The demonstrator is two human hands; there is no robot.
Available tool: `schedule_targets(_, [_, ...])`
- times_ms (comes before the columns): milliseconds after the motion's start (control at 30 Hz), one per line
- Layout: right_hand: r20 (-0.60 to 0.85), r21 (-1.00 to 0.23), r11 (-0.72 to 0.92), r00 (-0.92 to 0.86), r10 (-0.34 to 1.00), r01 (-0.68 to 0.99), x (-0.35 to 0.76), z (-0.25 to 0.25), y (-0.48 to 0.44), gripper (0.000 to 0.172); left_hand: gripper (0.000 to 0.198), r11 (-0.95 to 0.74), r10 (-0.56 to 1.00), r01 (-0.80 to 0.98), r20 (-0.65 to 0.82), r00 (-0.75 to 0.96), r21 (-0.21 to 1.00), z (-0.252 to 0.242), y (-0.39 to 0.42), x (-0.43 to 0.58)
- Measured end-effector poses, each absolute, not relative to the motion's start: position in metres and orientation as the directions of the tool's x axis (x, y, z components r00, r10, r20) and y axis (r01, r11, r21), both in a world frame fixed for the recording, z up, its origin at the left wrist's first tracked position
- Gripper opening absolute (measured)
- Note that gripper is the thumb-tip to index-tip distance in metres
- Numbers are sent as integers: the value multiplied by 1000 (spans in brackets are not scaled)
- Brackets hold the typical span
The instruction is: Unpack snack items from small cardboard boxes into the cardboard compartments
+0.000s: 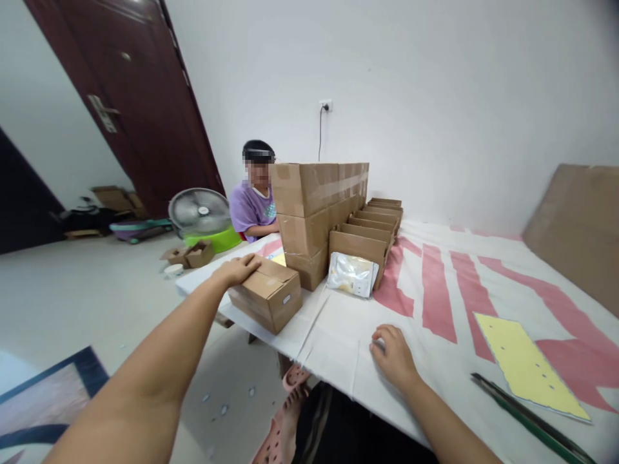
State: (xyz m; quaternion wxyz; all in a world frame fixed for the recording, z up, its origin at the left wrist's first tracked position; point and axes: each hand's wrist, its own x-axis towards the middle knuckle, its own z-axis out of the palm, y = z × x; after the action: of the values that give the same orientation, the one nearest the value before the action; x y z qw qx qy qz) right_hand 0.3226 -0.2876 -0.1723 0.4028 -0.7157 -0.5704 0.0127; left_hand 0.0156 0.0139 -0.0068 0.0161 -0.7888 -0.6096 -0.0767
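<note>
The person's left arm (140,380) stretches past me, closest of all, and ends in the left hand (235,269) laid over the top of a brown box (265,306), fingers slightly bent; the thumb is hidden, so I can't tell whether it grips or only rests. The box sits near the edge of the desk (338,335), just beside a taller stack of boxes (290,238). The right hand (394,351) is by the desk's front edge, loosely curled, thumb apart from the forefinger, pinching nothing.

To handle that box well, I'd keep the left palm broad and light, since thin cardboard would probably dent, and bring the right hand to the near end so it stays square and doesn't slip off the edge. I'd also mind not to knock the stack.

As for writing, a small white label (286,299) is on the box's end, too tiny to read from here. The silver packets (352,275) leaning against the open boxes (360,245) have faint print I can't make out. Big red shapes (438,296) on the desk cover look like parts of large characters, but no word comes together. The yellow sheet (525,361) carries a few small stickers, also unreadable. I spot no brand.
</note>
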Motion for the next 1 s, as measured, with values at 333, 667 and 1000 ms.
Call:
schedule_targets(333, [444, -598, -18, 350, 825, 801, 321, -167, -290, 10, 73, -268, 963, 962, -6, 269, 49, -17, -3, 44])
schedule_targets(667, [358, -850, 19, 552, 753, 526, 327, -175, -286, 50, 72, -382, 918, 910, -47, 393, 159, -15, -105, 118])
schedule_targets(1000, [573, -724, 133, 483, 662, 677, 319, -62, -352, 45, 67, -548, 813, 743, 33, 582, 384, -12, -194, 174])
